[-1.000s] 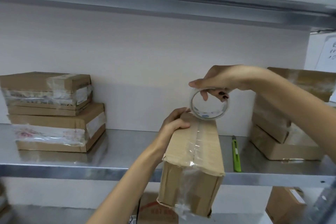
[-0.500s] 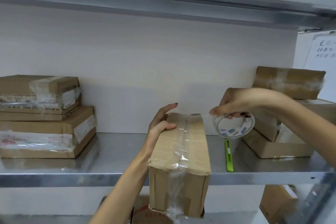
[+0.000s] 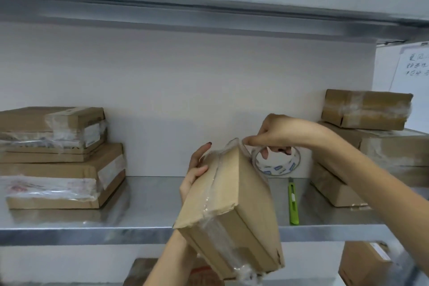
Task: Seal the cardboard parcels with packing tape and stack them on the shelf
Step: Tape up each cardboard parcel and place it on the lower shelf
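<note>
On shelf (image 3: 151, 204), green cutter (image 3: 293, 204) beside right stack (image 3: 394, 151)

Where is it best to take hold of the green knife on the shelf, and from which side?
Probably pinch the knife across its two long sides near the front end, coming from the front and above. It is slim and lies flat on the shelf, pointing front to back, with its near end close to the shelf's front edge.

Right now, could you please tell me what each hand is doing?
Left hand: holding the cardboard box.
Right hand: holding the tape roll.
</note>
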